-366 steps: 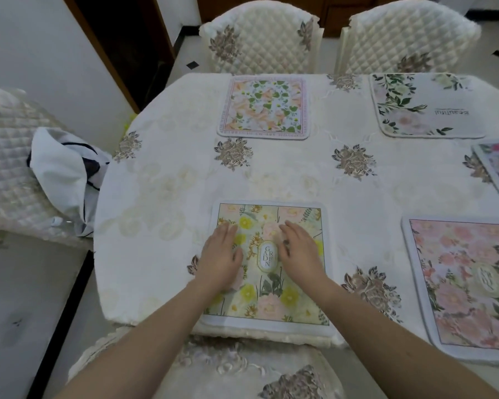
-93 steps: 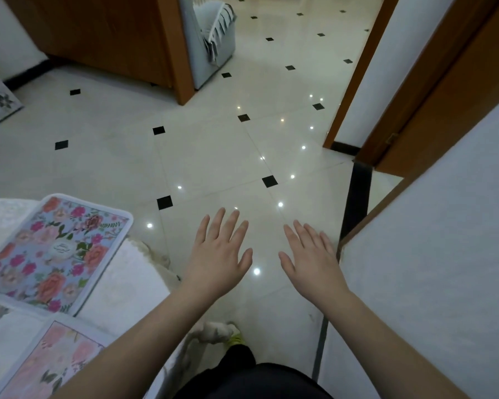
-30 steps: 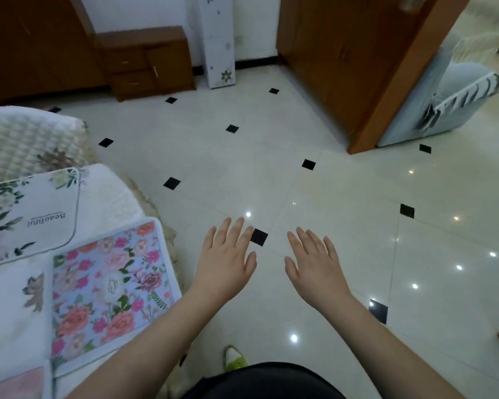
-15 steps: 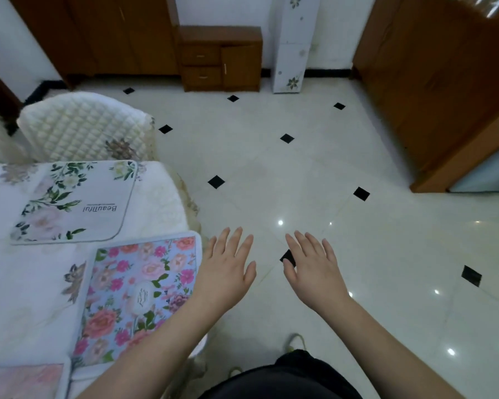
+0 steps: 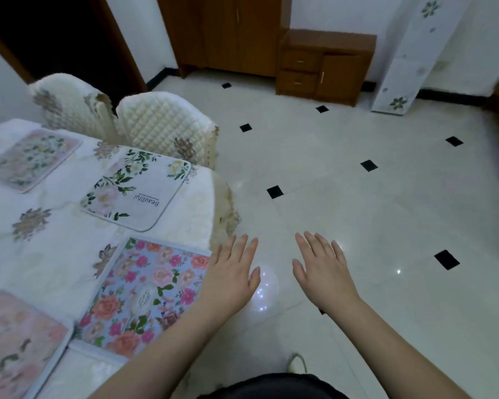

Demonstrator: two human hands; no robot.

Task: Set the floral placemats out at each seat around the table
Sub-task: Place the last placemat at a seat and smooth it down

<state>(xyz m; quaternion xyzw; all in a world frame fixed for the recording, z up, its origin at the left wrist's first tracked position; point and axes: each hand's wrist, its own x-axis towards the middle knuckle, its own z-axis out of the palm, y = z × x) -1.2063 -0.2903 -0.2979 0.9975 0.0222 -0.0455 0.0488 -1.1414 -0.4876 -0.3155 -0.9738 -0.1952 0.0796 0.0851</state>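
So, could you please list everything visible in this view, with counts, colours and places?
placemats: four, floral; blue-and-pink near the left hand, white "Beautiful" beyond it, pink at lower left, pale one far left.
table: one, white patterned cloth, left.
chairs: two, cream quilted, at the table's far side.
cabinet: one, brown wood, by the back wall.
tall panel: one, white with flowers, upper right.
floor: white tiles, black diamonds.
hands: left and right, empty, fingers straight, over the floor.

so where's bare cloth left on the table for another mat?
Bare tablecloth left of the blue rose placemat, below the "Beautiful" placemat. The near corner is crowded: blue rose and pink placemat nearly touch. Both hands hang off-table.
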